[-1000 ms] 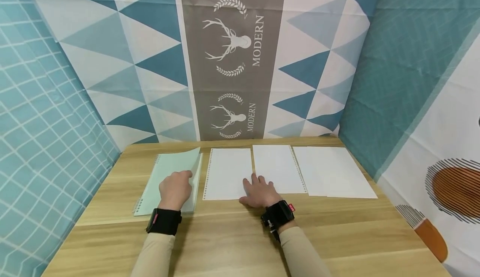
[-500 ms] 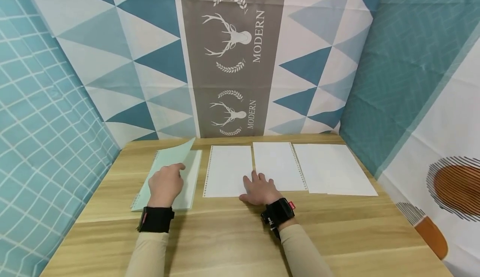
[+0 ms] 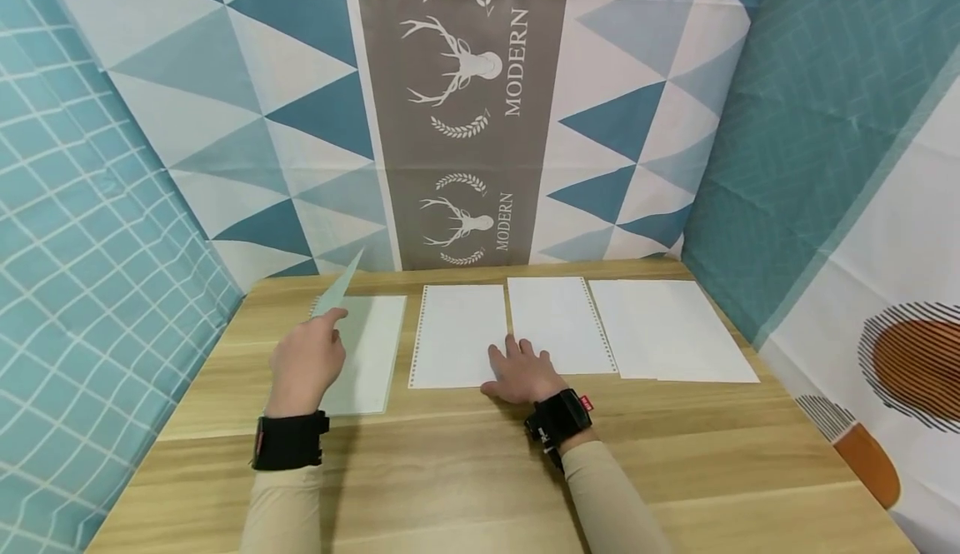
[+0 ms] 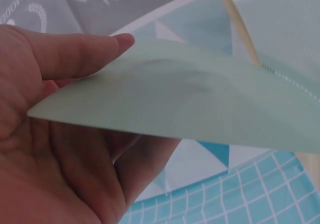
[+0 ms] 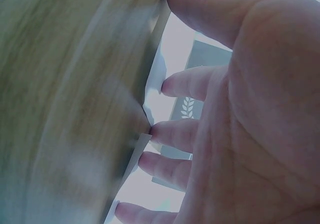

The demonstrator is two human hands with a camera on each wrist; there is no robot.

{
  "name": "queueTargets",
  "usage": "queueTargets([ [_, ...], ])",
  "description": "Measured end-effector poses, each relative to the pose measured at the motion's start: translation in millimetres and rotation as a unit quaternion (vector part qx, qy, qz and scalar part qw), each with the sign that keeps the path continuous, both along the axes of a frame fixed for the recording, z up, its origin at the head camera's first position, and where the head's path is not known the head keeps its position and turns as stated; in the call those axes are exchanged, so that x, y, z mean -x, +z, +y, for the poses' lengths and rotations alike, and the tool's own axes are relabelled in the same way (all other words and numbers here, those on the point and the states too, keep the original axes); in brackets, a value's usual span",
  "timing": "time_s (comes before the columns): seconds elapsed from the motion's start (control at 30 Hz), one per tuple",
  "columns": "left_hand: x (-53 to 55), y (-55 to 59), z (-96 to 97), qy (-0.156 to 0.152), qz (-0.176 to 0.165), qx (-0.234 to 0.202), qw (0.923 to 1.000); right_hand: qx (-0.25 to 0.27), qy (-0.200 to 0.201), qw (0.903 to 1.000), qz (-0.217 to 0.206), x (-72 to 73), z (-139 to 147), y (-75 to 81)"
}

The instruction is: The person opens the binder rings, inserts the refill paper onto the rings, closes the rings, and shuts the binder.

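My left hand (image 3: 306, 362) pinches the pale green cover (image 3: 341, 283) of a spiral notebook, thumb on one face and fingers on the other. In the left wrist view the cover (image 4: 180, 101) bows across the palm. It stands raised toward the left, baring a whitish page (image 3: 378, 346). Most of the spiral binding is hidden behind the hand. My right hand (image 3: 522, 372) lies with fingers spread over the adjoining edges of two loose hole-punched sheets, the left sheet (image 3: 457, 329) and the right sheet (image 3: 558, 321). In the right wrist view its fingertips (image 5: 172, 86) touch the paper.
Overlapping white sheets (image 3: 675, 329) lie at the right, beside the punched ones. Everything rests on a wooden table (image 3: 450, 471). Patterned cloth (image 3: 465, 121) hangs behind the table's back edge, with more cloth at both sides.
My left hand has moved left, swinging the notebook cover up and over to the left, so more of the page beneath shows. My right hand stays in place on the sheets.
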State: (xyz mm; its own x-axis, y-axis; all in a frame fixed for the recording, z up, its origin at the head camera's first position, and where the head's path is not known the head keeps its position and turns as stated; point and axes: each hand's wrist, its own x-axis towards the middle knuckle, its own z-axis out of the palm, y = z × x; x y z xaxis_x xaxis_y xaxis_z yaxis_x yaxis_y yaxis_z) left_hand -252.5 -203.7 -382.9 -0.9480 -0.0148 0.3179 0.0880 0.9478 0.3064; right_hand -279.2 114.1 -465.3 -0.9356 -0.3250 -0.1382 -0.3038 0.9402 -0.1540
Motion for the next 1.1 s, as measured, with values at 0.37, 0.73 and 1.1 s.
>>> queueTargets([
  [0.37,-10.1,6.8,-24.9,-0.011,0.071,-0.056,0.9959,0.0,0.006,1.0,-0.005,-0.8,0,3.0],
  [0.73,-18.7,6.6,-69.0,0.086,0.09,-0.131,0.9836,0.002,0.001,1.0,0.001,-0.7,4,0.6],
  [1.1,-19.0,-8.3,-101.7,0.209,0.128,-0.209,0.9468,0.013,0.01,0.9999,0.002,-0.9,3,-1.8],
])
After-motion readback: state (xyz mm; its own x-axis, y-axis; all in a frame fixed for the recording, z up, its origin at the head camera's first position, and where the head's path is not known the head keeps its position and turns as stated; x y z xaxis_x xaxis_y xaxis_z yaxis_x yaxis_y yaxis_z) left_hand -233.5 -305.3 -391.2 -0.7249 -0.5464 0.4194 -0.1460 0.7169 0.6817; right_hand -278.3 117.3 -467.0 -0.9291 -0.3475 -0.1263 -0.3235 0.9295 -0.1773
